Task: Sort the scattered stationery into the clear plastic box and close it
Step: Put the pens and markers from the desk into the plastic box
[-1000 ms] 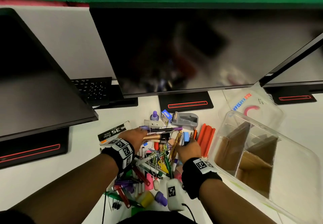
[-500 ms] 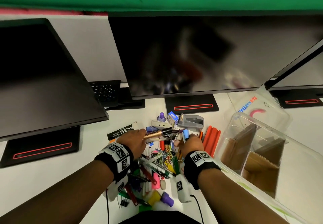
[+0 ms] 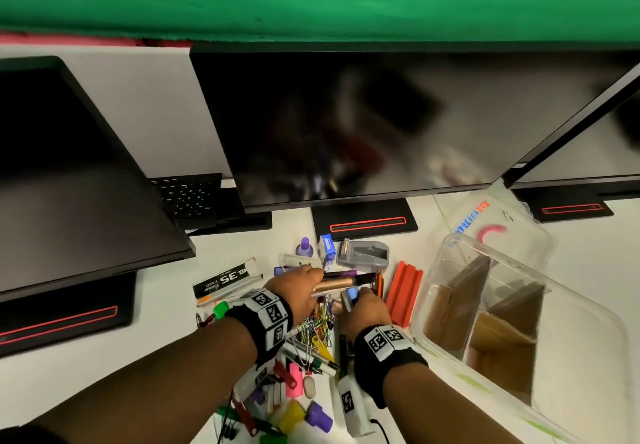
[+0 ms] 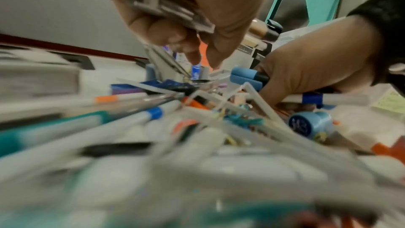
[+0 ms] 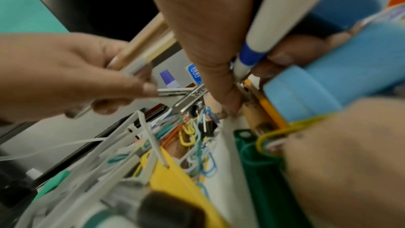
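A heap of pens, markers and coloured paper clips (image 3: pixel 313 331) lies on the white desk in front of me. My left hand (image 3: pixel 317 280) grips a bundle of pens, among them a gold marker (image 3: pixel 341 282); the left wrist view shows its fingers (image 4: pixel 186 29) curled round grey barrels. My right hand (image 3: pixel 360 296) holds blue-capped markers (image 3: pixel 352 294) and a white pen with a blue band (image 5: pixel 252 49) while its thumb presses into the paper clips (image 5: pixel 192 131). To the right the clear plastic box (image 3: pixel 588 322) stands open, brown dividers inside, its lid (image 3: pixel 491 232) behind it.
Three dark monitors (image 3: pixel 346 124) and a keyboard (image 3: pixel 188 195) line the back of the desk. Beyond the pile sit a grey tape dispenser (image 3: pixel 363 253), a purple-capped bottle (image 3: pixel 304 246), a small blue box (image 3: pixel 327 247) and a staples box (image 3: pixel 225 279). Red sticks (image 3: pixel 403 293) lie beside the clear box.
The head camera has shifted, so the scene sits lower and left. Both hands stay at the pile's far end, and the right hand has drawn closer to the left hand's bundle.
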`<state>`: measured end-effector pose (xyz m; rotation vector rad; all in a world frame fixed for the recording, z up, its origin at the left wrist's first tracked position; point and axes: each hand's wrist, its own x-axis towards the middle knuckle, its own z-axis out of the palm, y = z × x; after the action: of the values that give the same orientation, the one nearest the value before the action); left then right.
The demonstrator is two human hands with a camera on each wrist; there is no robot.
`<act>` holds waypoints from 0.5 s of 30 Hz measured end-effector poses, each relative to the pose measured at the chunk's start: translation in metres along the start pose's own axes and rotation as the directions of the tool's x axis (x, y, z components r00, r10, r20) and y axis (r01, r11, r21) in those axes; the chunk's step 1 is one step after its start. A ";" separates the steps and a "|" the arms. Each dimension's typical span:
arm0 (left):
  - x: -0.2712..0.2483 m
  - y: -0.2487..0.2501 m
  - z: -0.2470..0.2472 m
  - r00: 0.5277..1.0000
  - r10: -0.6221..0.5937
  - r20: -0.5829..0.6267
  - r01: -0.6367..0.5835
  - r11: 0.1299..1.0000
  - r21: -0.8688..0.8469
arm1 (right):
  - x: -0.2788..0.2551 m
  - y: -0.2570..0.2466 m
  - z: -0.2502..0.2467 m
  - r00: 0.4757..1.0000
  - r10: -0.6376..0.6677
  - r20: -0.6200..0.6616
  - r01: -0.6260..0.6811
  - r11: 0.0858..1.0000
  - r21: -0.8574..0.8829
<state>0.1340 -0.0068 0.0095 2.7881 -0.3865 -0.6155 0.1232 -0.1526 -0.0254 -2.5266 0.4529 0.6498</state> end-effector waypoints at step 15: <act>0.033 0.010 0.021 0.980 -0.191 0.059 0.194 0.980 -0.052 | 0.002 0.006 -0.013 0.997 0.061 0.057 -0.066 0.993 0.098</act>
<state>0.1516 -0.0304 -0.0176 2.7783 -0.1062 -0.7336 0.1267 -0.1645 -0.0188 -2.4034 0.5352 0.6992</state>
